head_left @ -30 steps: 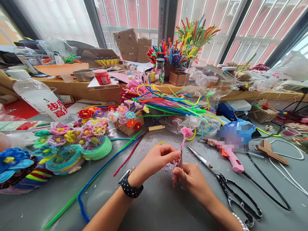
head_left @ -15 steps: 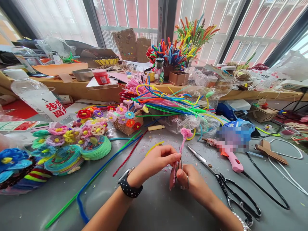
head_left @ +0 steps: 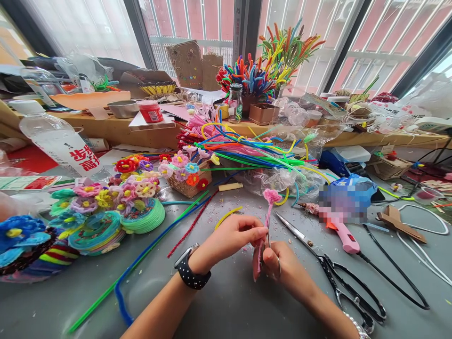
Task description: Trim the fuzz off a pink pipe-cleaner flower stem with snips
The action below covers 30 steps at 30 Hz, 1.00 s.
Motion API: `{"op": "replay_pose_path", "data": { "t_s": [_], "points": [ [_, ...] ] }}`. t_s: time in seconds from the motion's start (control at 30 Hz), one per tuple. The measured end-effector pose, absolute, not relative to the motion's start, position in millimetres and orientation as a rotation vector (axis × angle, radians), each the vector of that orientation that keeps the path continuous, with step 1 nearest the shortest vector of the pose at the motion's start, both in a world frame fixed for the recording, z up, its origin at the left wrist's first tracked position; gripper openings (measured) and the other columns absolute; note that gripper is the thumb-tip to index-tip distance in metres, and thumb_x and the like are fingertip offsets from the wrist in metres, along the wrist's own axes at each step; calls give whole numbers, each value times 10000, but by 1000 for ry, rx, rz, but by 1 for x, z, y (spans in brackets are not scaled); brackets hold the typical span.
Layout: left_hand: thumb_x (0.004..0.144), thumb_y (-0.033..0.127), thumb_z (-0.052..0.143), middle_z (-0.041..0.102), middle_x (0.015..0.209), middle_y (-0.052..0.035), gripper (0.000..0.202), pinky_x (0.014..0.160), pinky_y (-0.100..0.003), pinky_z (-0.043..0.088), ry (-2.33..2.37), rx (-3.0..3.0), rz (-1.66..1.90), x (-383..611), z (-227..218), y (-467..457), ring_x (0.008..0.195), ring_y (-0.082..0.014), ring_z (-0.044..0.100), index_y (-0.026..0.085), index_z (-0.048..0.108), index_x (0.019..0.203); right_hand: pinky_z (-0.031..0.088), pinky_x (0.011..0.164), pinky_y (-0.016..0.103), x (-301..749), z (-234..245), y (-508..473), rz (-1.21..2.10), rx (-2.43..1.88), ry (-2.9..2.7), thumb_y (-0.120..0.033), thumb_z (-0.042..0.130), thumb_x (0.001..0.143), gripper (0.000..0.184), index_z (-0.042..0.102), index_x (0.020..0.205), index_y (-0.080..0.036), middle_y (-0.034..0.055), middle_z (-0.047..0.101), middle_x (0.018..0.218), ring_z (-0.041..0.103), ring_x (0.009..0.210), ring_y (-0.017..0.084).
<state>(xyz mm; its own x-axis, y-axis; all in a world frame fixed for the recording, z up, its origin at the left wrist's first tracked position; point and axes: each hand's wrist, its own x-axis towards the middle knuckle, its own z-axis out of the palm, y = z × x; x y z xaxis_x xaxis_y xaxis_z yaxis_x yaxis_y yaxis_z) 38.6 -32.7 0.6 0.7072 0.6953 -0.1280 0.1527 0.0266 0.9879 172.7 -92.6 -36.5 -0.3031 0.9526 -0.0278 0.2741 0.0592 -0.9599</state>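
Pink fuzzy flower (head_left: pixel 271 196) upright above left hand (head_left: pixel 238 238), stem (head_left: pixel 268 216) pinched in its fingers, right hand (head_left: pixel 287 266) curled around small scissors (head_left: pixel 269 233)

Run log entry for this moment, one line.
left hand: holding pink flower stem; right hand: holding small scissors; table: large black-handled scissors

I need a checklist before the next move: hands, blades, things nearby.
1. Left hand pinching the stem of the pink fuzzy flower: ok.
2. Right hand holding the small silver metal scissors: ok.
3. Their blades clear of the left hand: cannot tell, partly hidden.
4. Large black-handled metal scissors set aside: ok, on the grey tabletop.
5. Pink plastic glue gun out of both hands: ok, lying farther right.
6. Tabletop free of tiny pink scraps: not ok, some lie scattered.
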Motion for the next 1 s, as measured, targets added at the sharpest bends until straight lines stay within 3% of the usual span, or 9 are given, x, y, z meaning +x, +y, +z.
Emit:
{"op": "replay_pose_path", "data": {
  "t_s": [0.27,0.5,0.77,1.0],
  "points": [
    [737,324,519,520,602,12,230,554,-197,362,776,1501,516,39,5,-33,585,-93,456,126,556,625,292,464,227,173,-37,-91,1235,-1326,-1630,-706,310,698,682,554,390,-148,0,421,391,396,420,98],
    [761,331,487,529,635,5,233,572,-198,372,727,1549,486,39,-1,-32,615,-100,467,135,540,647,262,424,221,174,-36,-91,1273,-1235,-1663,-772,194,652,769,579,442,-139,5,422,426,373,426,95],
    [764,341,484,517,635,6,246,563,-185,374,742,1568,484,39,0,-31,613,-97,465,139,540,635,297,453,222,173,-39,-92,1210,-1305,-1643,-712,272,705,696,540,387,-153,-1,426,395,389,415,92],
    [757,346,495,513,616,17,238,536,-181,350,723,1582,431,38,-3,-31,593,-91,455,142,534,641,284,436,224,175,-39,-91,1234,-1256,-1634,-767,191,659,754,557,437,-147,10,447,429,385,424,99]
  ]
}}
